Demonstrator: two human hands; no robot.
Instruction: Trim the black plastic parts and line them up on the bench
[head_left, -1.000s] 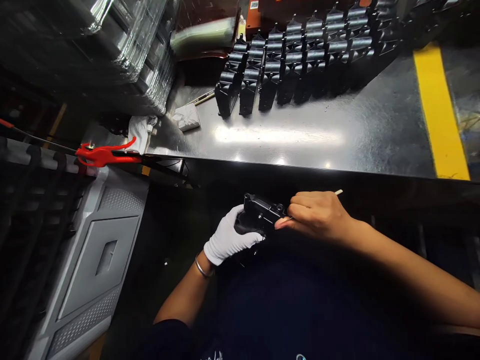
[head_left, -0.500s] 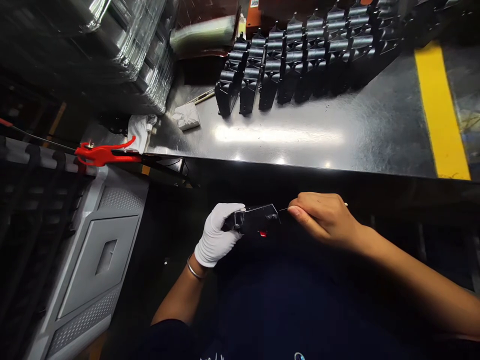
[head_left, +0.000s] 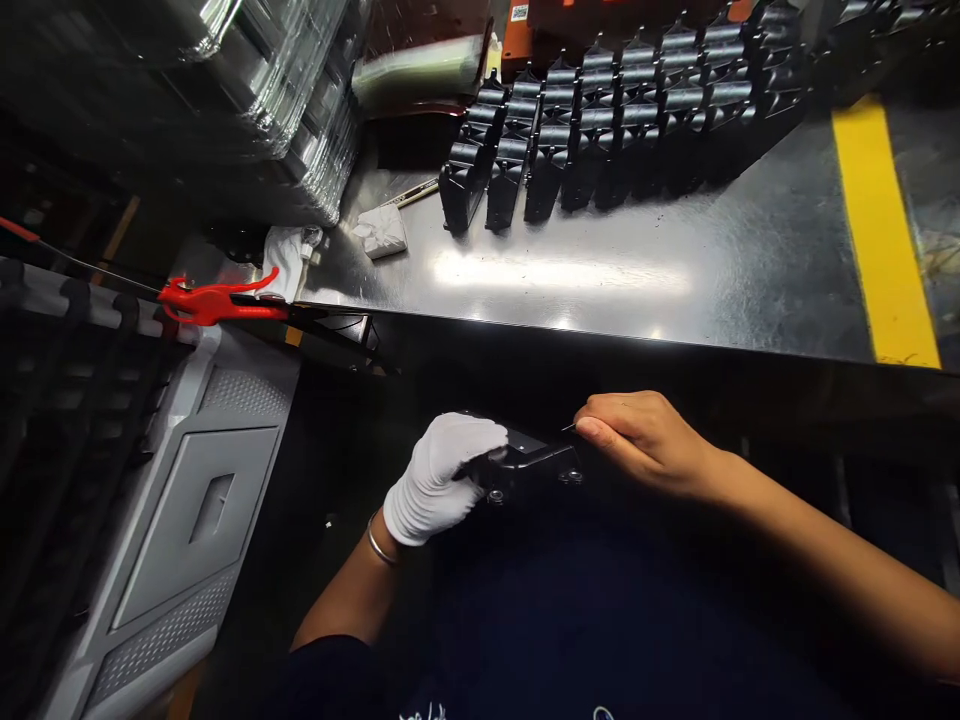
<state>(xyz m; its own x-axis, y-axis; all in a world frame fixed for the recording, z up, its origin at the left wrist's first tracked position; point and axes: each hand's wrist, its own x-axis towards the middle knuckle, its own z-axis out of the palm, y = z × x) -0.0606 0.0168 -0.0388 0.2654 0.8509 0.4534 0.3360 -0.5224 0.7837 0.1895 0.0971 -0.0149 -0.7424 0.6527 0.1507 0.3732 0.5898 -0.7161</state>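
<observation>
My left hand [head_left: 442, 480], in a white glove, is closed around a glossy black plastic part [head_left: 536, 458] held over my lap. Two small round fittings show along the part's lower edge. To its right is my bare right hand [head_left: 649, 440], its thumb and fingers pinched on a thin blade or pin [head_left: 568, 428]. Only the short tip of that tool sticks out, close to the part's right end; whether it touches the part I cannot tell. The rest of the tool is hidden in my fist.
Rows of black plastic parts [head_left: 547, 180] stand on the metal table [head_left: 525, 290]. A white block [head_left: 381, 232] and a pen-like stick [head_left: 414, 193] lie left of them. A red air blow gun [head_left: 221, 300] rests above a grey crate [head_left: 195, 510]. Wrapped black stacks [head_left: 300, 140] rise at the back left.
My left hand has turned the black part, so a broader flat face shows and the red spot is out of sight. My right hand has barely moved.
</observation>
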